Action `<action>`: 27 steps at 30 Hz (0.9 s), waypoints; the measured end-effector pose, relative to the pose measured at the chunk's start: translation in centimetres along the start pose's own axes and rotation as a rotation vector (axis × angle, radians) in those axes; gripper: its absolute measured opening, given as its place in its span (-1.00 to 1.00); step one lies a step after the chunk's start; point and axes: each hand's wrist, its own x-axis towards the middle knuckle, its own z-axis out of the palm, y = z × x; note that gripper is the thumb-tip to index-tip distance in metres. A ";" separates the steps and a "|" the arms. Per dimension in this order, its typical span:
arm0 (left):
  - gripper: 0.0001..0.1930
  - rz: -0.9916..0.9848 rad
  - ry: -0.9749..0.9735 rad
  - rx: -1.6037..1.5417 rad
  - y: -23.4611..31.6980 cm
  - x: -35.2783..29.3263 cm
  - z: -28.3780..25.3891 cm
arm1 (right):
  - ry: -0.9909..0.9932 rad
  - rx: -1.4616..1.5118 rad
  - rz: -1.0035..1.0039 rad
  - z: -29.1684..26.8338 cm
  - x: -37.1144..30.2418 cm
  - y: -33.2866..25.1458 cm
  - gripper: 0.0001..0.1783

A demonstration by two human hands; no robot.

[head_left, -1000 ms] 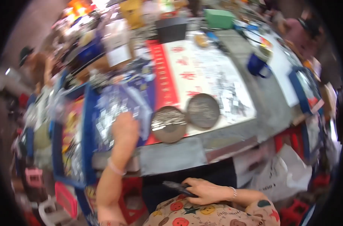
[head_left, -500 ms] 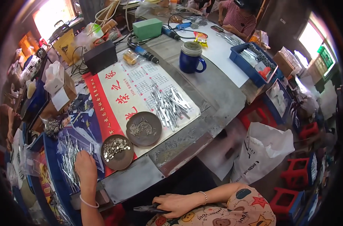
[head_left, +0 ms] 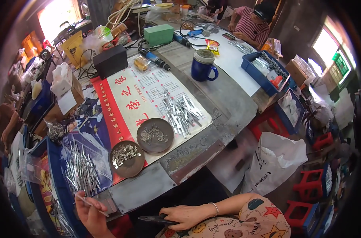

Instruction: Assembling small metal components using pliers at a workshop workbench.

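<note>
My left hand (head_left: 92,217) is raised at the table's lower left edge, fingers closed on a thin silver metal strip (head_left: 90,203). Just beyond it, a pile of similar metal strips (head_left: 82,168) lies on clear plastic. My right hand (head_left: 185,217) rests low by my lap, wrapped round dark-handled pliers (head_left: 150,219) whose jaws point left. One round brown dish (head_left: 129,171) holds small shiny discs. Touching or nearly touching it is another brown dish (head_left: 156,148) with tiny pin-like pieces. A second heap of metal pieces (head_left: 182,113) lies on a red and white calendar sheet (head_left: 127,85).
A blue lidded mug (head_left: 202,68), a black box (head_left: 110,61), a green block (head_left: 158,35) and blue rotary tools (head_left: 154,59) stand farther back. At right are a blue bin (head_left: 259,77) and a white sack (head_left: 273,162). A person in stripes (head_left: 251,25) sits across the table.
My left hand has drawn back from the strip pile toward me and now holds up one strip. My right hand stays with the pliers. The view has shifted slightly.
</note>
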 end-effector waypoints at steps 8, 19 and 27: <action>-0.74 -0.045 0.107 -0.168 0.5 -3.0 1.4 | 0.030 -0.045 0.017 -0.1 1.1 -1.5 -0.69; -0.84 0.189 -0.011 0.145 -1.1 -0.9 -0.3 | 0.152 -0.208 0.050 -3.0 3.8 -6.6 -0.76; -0.88 0.219 -0.064 0.122 -3.1 -1.1 -1.4 | 0.282 -0.504 -0.048 -4.5 7.6 -8.7 -0.72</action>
